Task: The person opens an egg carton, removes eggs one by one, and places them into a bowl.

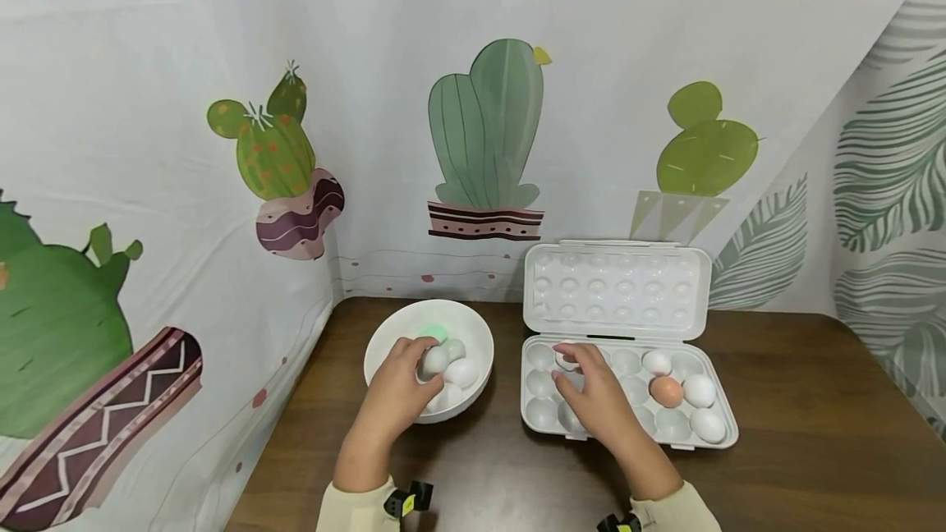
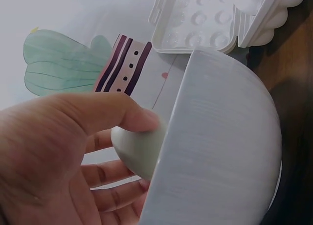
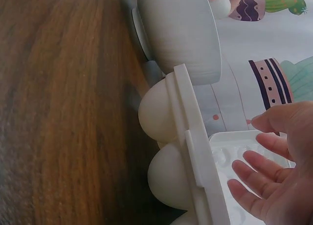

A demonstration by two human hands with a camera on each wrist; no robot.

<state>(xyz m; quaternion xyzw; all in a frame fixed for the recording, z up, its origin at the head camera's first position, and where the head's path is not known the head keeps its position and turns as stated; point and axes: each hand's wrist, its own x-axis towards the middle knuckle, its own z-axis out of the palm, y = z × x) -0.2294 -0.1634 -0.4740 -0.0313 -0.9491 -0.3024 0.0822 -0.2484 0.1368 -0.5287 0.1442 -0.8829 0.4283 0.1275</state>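
Note:
My left hand is in the white bowl, thumb and fingers pinching a pale greenish egg. Around it in the bowl lie a white egg, a mint-green egg and others. Over the left part of the open egg carton hovers my right hand, its fingers relaxed and spread, holding nothing in the right wrist view. Just under those fingertips a whitish egg shows partly in a back-row cup. A brown egg and several white eggs fill cups at the carton's right.
The carton's lid stands raised against the cactus-print cloth behind. Bowl and carton sit side by side on a dark wooden table, with a narrow gap between them.

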